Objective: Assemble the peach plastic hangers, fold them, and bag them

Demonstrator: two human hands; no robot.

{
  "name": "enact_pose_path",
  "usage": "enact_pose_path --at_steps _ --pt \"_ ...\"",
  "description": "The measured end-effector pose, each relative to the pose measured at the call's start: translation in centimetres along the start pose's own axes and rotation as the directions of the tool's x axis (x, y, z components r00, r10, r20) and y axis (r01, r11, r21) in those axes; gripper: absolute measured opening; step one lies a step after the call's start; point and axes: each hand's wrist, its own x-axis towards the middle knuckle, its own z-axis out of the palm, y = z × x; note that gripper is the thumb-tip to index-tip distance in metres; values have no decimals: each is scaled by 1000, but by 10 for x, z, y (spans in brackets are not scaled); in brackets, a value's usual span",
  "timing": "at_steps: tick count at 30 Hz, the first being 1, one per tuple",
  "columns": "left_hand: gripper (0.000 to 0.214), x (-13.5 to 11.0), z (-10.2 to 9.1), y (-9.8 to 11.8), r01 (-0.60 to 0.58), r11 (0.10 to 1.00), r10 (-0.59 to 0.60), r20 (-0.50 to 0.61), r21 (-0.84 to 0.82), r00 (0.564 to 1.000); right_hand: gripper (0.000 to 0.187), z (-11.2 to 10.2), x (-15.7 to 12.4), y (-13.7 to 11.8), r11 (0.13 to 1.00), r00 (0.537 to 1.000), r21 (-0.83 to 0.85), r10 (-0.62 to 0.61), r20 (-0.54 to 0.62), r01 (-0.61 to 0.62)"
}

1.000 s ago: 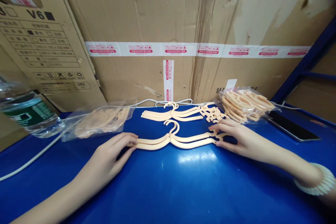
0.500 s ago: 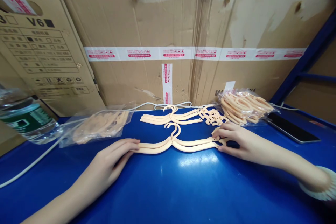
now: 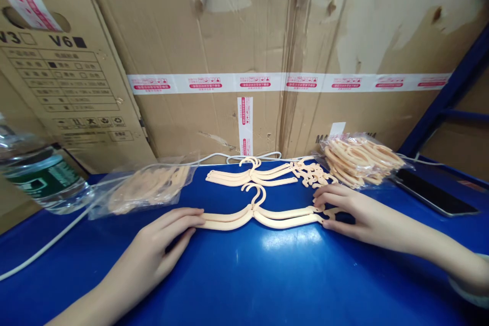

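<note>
A small stack of peach plastic hangers (image 3: 263, 214) lies flat on the blue table (image 3: 267, 285) in front of me. My left hand (image 3: 160, 244) pinches the stack's left tip between thumb and fingers. My right hand (image 3: 349, 209) grips the right tip, fingers curled round the end clips. Both hands rest on the table. Behind the held stack lies a second pile of hangers (image 3: 252, 175), untouched.
A clear bag of hangers (image 3: 147, 186) sits at left, another full bag (image 3: 362, 158) at right. A water bottle (image 3: 38, 175) lies far left, a white cable (image 3: 46, 237) runs beside it. A dark phone (image 3: 435, 191) rests at right. Cardboard boxes (image 3: 244, 51) wall the back.
The hands and held hangers stay almost where they were on the table. The view has tilted slightly, so everything sits a little lower in the picture.
</note>
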Motion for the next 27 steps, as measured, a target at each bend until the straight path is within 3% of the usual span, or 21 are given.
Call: enact_pose_path --at_steps 27 --pt "18 -2 0 1 22 1000 -22 -8 9 1000 29 -1 1 3 999 999 32 -24 -31 25"
